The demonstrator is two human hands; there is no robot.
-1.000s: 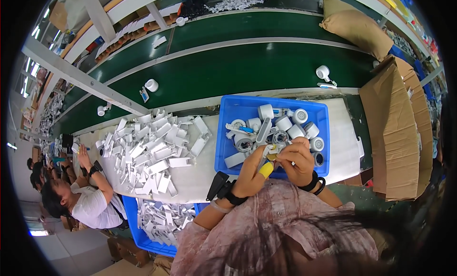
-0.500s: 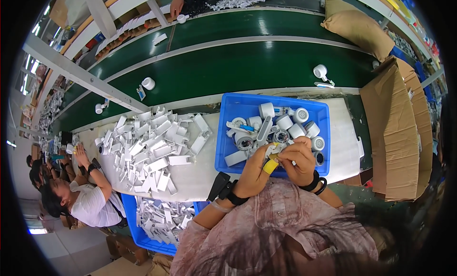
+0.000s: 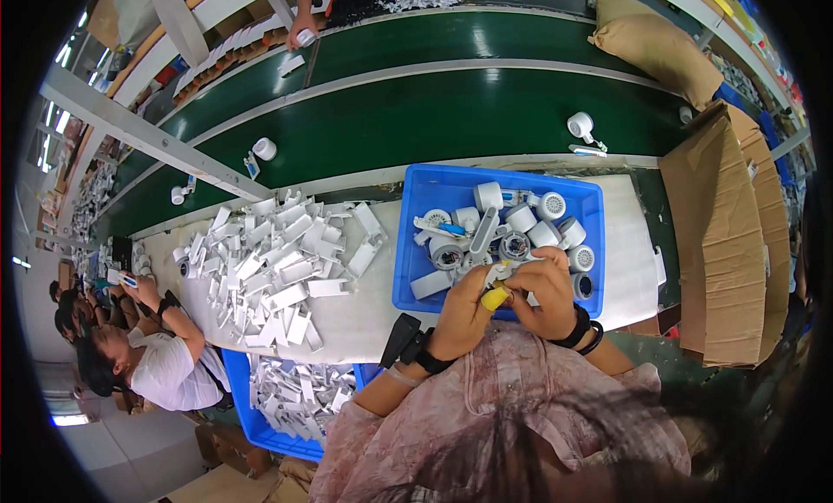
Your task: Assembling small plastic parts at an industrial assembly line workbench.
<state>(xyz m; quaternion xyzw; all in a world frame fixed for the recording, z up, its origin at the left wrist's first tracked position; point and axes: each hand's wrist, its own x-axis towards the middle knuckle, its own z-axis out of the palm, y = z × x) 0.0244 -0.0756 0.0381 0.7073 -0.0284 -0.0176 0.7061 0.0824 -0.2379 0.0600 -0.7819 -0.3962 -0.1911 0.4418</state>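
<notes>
My left hand (image 3: 464, 312) and my right hand (image 3: 547, 302) meet over the near edge of a blue bin (image 3: 403, 243). Both are closed, with fingertips pinched around a small white part (image 3: 497, 274), mostly covered by the fingers. A yellow band or wrap (image 3: 495, 297) shows at my left thumb; whether it is worn or held is unclear. Inside the bin, beyond my hands, lie several round white fan-like heads (image 3: 551, 206), some with grilles and some with open dark ends. A long white handle-like piece (image 3: 484, 234) leans among them.
Left of the bin is a heap of white plastic shells (image 3: 278, 251) on the pale worktop; a second blue bin (image 3: 252, 416) of shells sits below. Green conveyor belts (image 3: 416, 113) run beyond, carrying a white unit (image 3: 581, 126). A cardboard box (image 3: 720, 243) stands right. A co-worker (image 3: 173, 364) works at left.
My hands stay together, and the yellow band has turned slightly. The co-worker's hands at left have lowered with a white piece. Across the belt, another person's hand has moved left, holding a white part.
</notes>
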